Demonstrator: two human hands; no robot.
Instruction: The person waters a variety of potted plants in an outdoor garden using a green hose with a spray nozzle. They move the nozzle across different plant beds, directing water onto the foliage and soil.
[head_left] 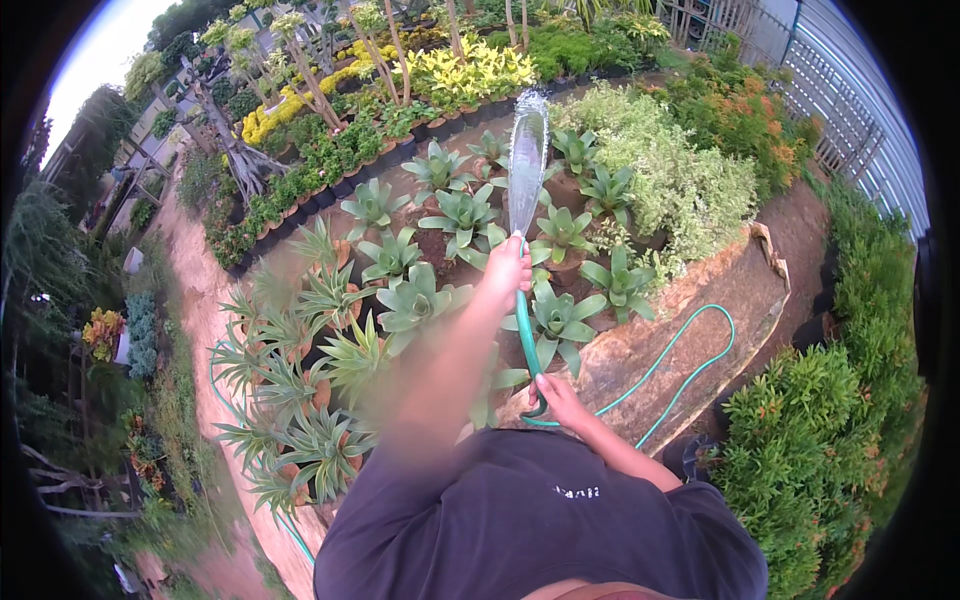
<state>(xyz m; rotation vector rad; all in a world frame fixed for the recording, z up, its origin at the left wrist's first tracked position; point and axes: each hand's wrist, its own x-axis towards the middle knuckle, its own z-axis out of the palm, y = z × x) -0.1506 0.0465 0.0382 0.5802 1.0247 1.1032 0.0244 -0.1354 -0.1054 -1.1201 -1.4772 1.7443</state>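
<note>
A green garden hose (527,335) runs up between my two hands. Near its mouth, my left hand (508,270) is closed around it, the arm stretched forward. Lower down, close to my body, my right hand (558,397) grips the same hose where it bends. A fan of water (527,165) sprays from the hose end, away from me. Beneath and around the spray stand several broad-leaved rosette plants (463,216) in pots. Left of my left arm are spiky rosette plants (325,450). My left forearm looks blurred and hides some of the plants.
The hose's slack loops over a brown ground sheet (690,345) on the right. Pale variegated shrubs (660,165) grow beyond it, and green bushes (810,440) line the right side. Rows of black-potted plants (330,195) border a dirt path (195,260) at left. A metal fence (850,100) stands far right.
</note>
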